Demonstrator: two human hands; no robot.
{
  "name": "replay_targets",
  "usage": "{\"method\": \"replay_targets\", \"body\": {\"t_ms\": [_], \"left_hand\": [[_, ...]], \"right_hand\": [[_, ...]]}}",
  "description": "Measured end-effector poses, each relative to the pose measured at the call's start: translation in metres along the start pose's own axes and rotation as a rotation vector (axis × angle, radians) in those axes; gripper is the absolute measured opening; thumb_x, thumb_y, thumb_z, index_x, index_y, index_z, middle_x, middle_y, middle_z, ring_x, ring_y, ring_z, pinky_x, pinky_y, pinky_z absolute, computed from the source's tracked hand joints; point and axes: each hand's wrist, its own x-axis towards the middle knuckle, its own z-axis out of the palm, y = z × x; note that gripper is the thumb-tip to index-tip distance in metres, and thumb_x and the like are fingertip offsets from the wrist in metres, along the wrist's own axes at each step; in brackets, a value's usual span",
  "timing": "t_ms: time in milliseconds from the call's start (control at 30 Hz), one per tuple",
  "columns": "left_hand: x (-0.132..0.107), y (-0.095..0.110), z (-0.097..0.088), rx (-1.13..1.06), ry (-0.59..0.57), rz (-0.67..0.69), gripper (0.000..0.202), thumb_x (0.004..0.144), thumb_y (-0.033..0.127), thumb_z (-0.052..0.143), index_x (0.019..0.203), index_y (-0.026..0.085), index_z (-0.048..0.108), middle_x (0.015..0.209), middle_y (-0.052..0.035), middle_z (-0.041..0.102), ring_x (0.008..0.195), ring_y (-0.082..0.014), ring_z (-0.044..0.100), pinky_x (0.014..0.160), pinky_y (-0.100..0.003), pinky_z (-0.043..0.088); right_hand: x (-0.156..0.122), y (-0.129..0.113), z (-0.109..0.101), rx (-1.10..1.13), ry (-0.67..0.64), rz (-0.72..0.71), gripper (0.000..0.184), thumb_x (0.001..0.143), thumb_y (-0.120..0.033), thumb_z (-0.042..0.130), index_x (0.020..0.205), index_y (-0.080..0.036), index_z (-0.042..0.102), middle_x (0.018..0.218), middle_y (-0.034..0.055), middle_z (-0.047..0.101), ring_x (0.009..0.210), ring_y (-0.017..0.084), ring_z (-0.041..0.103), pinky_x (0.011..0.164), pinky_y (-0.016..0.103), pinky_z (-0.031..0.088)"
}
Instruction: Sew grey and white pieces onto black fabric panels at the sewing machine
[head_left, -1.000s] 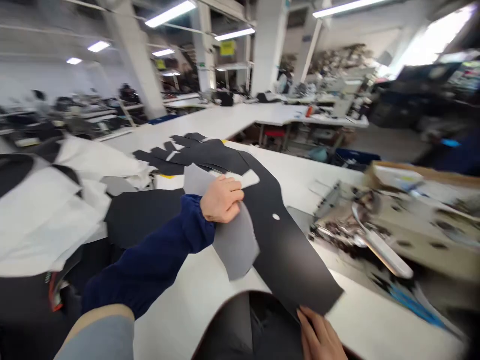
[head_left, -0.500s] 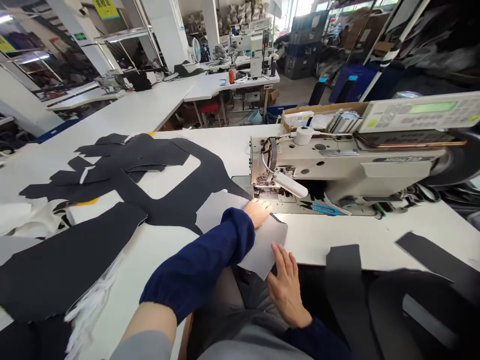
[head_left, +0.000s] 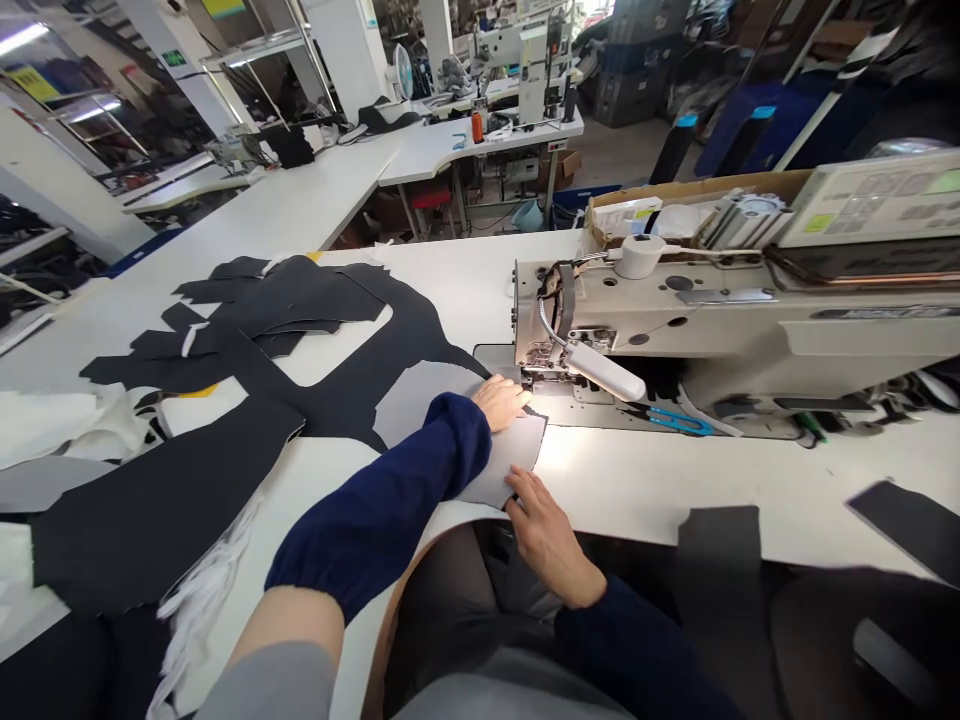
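Note:
A pale grey fabric piece [head_left: 420,405] lies on the table against the sewing machine [head_left: 645,320], partly on top of a large black fabric panel [head_left: 360,370]. My left hand [head_left: 504,402] rests flat on the grey piece, fingers stretched toward the presser foot [head_left: 544,378] and very near it. The left forearm, in a navy sleeve, covers part of the piece. At the near corner of the grey piece, my right hand [head_left: 551,535] grips the edge, fingers on top and thumb low at the rim. The stitching point is partly hidden behind my left fingertips.
Blue-handled snips [head_left: 679,421] lie on the machine bed under the arm. More dark cut pieces [head_left: 157,490] and white scraps [head_left: 60,420] cover the left side. Dark pieces [head_left: 720,560] hang over the table edge at right. A cardboard box [head_left: 697,190] stands behind the machine.
The grey piece has shifted left and away from me relative to the machine, with my right hand following at its corner. My left hand stays by the presser foot. The camera view has tilted slightly.

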Motion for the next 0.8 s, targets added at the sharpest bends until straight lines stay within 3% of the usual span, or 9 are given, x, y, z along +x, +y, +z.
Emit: {"method": "replay_targets", "body": {"t_ms": [233,333,500,800], "left_hand": [[0.009,-0.035,0.007,0.061,-0.029,0.014,0.029,0.096,0.03,0.039,0.09,0.013,0.06,0.088,-0.0079,0.062,0.085,-0.0189,0.052,0.081,-0.035,0.028],[0.015,-0.04,0.007,0.074,-0.053,0.017,0.029,0.096,0.027,0.038,0.089,0.012,0.061,0.085,-0.0081,0.064,0.08,-0.0183,0.055,0.083,-0.035,0.028],[0.023,-0.05,0.008,0.066,-0.074,0.01,0.021,0.093,0.022,0.043,0.087,0.012,0.061,0.085,-0.0064,0.067,0.077,-0.0173,0.058,0.089,-0.037,0.027],[0.041,-0.057,0.002,0.045,-0.09,-0.023,0.016,0.083,0.012,0.051,0.091,0.012,0.064,0.083,-0.0081,0.068,0.077,-0.0175,0.059,0.085,-0.038,0.029]], "right_hand": [[0.027,0.014,0.007,-0.074,-0.016,-0.041,0.027,0.082,0.003,0.037,0.077,-0.008,0.061,0.126,0.0228,0.052,0.133,0.034,0.033,0.101,0.048,0.046],[0.033,0.019,0.009,-0.069,-0.008,-0.039,0.028,0.084,0.002,0.037,0.075,-0.009,0.061,0.125,0.0236,0.052,0.135,0.033,0.03,0.101,0.047,0.046],[0.039,0.032,0.016,-0.087,-0.016,-0.09,0.033,0.085,0.003,0.031,0.081,-0.008,0.062,0.125,0.0233,0.053,0.132,0.03,0.036,0.102,0.047,0.045],[0.046,0.048,0.018,-0.121,-0.073,-0.056,0.033,0.084,0.001,0.032,0.083,-0.009,0.063,0.13,0.02,0.053,0.131,0.03,0.038,0.103,0.048,0.044]]}}
